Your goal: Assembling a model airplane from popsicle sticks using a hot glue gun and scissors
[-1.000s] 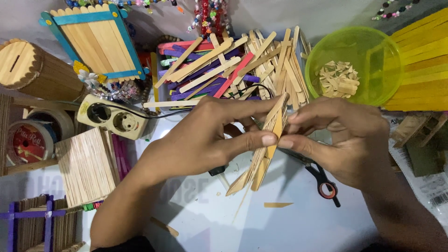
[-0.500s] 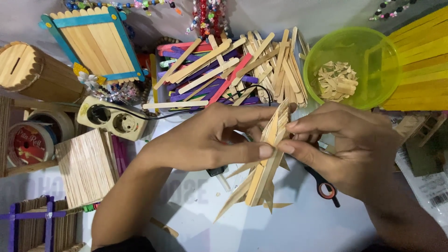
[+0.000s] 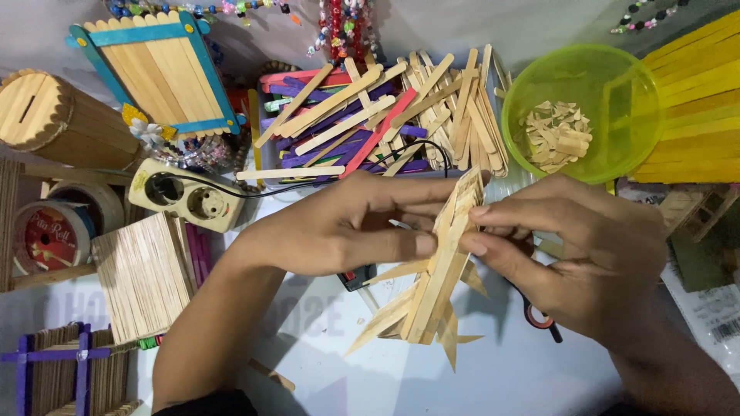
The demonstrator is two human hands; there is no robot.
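Craft-stick assembly (image 3: 441, 285), a fan of plain wooden sticks glued together with pointed ends splaying toward you, is hanging above the white work surface (image 3: 501, 377), held up between both of your hands near the middle of the view. Your left hand (image 3: 347, 227) is coming in from the left, its thumb and forefinger closing on the upper shaft of the piece; the remaining fingers are stretching out along it. Your right hand (image 3: 593, 254) is meeting it from the right, thumb and fingertips pinching the same upper shaft, so the two grips are sitting just opposite each other with the sticks between them.

Behind your hands, a loose pile of plain and coloured sticks (image 3: 378, 115) is lying in a heap. A translucent green bowl (image 3: 609, 81) to its right is holding small wooden offcuts (image 3: 556, 137). Yellow sticks (image 3: 694, 108) are lying stacked at the far right. A power strip (image 3: 185, 196) with a black cord plugged in is sitting left of your left wrist, and a flat panel of sticks (image 3: 142, 273) is lying just in front of it. A blue-edged stick panel (image 3: 158, 73) and a round wooden coin box (image 3: 54, 119) are occupying the upper left. Scissors with a red-lined handle (image 3: 539, 316) are peeking out under your right hand.
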